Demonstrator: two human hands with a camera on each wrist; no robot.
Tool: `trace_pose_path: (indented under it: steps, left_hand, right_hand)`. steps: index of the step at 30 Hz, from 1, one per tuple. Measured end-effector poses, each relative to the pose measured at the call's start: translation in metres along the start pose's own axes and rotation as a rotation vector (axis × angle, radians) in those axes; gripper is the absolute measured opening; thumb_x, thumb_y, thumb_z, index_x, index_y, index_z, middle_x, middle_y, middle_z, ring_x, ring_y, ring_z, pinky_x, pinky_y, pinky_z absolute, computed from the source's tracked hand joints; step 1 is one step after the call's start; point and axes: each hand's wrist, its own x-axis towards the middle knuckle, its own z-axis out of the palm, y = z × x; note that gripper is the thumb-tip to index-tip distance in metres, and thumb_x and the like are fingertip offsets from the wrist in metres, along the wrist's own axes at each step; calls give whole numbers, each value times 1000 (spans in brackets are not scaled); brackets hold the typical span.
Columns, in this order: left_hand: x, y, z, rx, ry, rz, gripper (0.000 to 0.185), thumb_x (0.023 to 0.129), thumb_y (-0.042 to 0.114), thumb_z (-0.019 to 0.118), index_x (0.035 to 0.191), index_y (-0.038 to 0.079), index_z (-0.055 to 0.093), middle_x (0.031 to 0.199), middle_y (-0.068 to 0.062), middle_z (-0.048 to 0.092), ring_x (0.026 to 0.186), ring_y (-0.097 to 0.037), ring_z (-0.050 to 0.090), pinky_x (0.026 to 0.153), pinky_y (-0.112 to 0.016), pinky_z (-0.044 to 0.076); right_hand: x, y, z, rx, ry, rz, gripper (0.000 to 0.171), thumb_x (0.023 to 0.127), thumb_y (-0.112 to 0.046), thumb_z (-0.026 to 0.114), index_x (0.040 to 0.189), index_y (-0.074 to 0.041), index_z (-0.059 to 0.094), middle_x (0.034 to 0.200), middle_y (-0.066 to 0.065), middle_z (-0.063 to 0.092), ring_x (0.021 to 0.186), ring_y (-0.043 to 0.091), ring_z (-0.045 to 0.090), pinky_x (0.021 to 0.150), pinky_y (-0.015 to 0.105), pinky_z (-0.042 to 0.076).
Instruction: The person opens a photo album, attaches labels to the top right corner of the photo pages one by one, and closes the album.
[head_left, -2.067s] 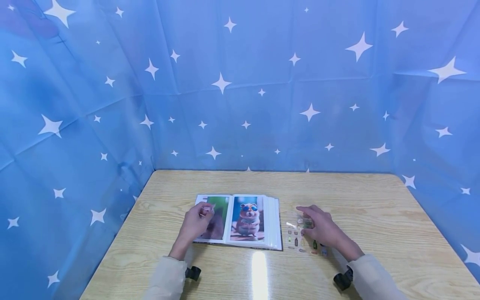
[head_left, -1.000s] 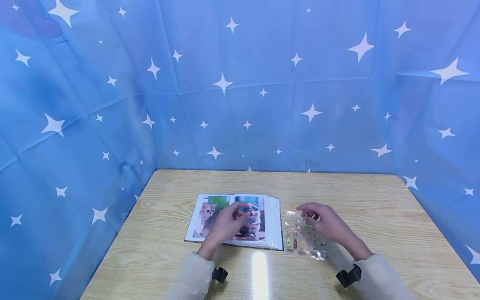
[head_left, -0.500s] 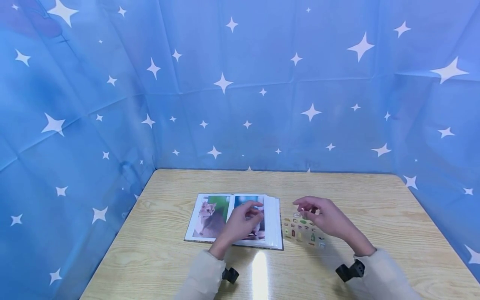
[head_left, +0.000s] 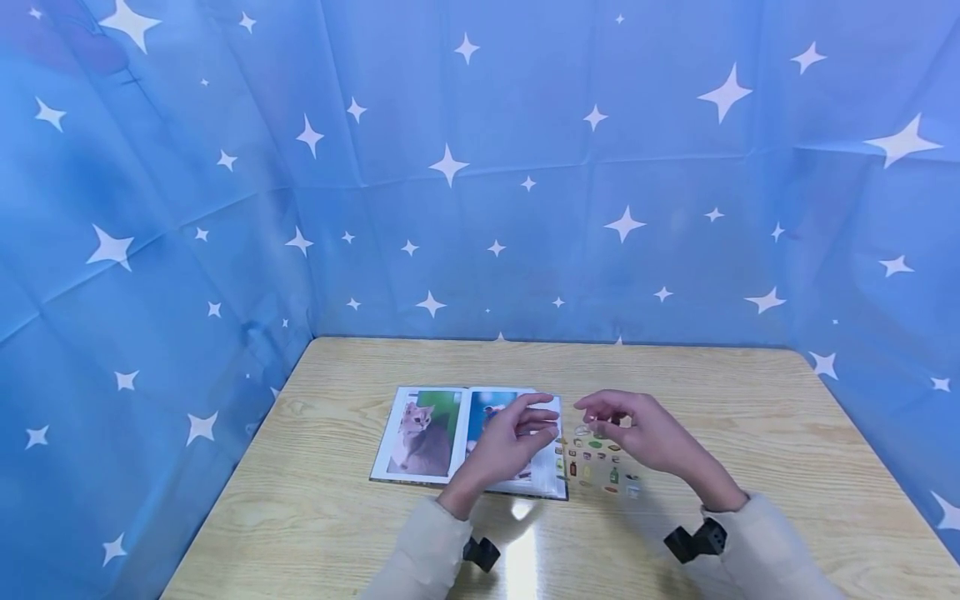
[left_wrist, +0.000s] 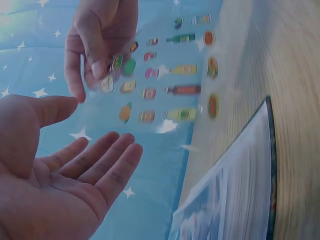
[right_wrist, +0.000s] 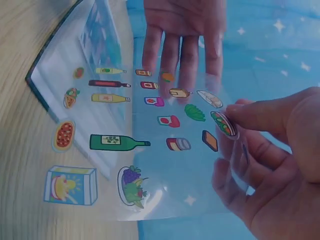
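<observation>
My right hand (head_left: pixel 600 414) holds a clear sticker sheet (head_left: pixel 596 465) lifted off the table, pinching its upper edge between thumb and fingers (right_wrist: pixel 235 125). The sticker sheet (right_wrist: pixel 135 145) carries small food and bottle stickers. My left hand (head_left: pixel 536 421) is open, fingers straight, just left of the sheet and above the right page of an open photo album (head_left: pixel 423 433). In the right wrist view the left hand (right_wrist: pixel 182 45) shows through the film from behind. In the left wrist view the left hand's palm (left_wrist: pixel 65 190) faces up, apart from the sticker sheet (left_wrist: pixel 165 92). A cat photo fills the album's left page.
The album lies on a light wooden table (head_left: pixel 750 417). Blue cloth with white stars (head_left: pixel 525 167) closes in the back and both sides. Black wrist cameras (head_left: pixel 690 540) sit on both cream sleeves.
My left hand left the album's left page and moved right toward the sheet, opening out. My right hand raised the sticker sheet off the table and shifted it left.
</observation>
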Motion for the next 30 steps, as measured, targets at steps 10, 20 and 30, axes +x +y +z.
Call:
trace_pose_path:
  steps: [10, 20, 30]
  left_hand:
    - [0, 3, 7, -72, -1, -59, 49, 98, 26, 64, 144, 27, 47, 121, 6, 70, 110, -10, 66, 93, -29, 53]
    - [0, 1, 9, -119, 67, -83, 42, 97, 17, 64, 138, 16, 53, 110, -8, 74, 90, -15, 72, 80, -30, 57]
    - [-1, 1, 10, -133, 103, -97, 39, 96, 14, 64, 134, 20, 57, 103, -6, 75, 83, -16, 72, 74, -37, 59]
  right_hand:
    - [4, -2, 8, 124, 1, 43, 26, 93, -3, 66, 118, -10, 69, 94, 0, 70, 80, 13, 62, 65, 27, 53]
    - [2, -1, 19, 116, 104, 47, 25, 89, 0, 69, 112, -12, 71, 96, 1, 71, 82, 14, 63, 67, 28, 54]
    - [1, -1, 26, -16, 203, -29, 31, 86, -2, 74, 113, -16, 70, 107, -3, 70, 96, 15, 65, 80, 40, 55]
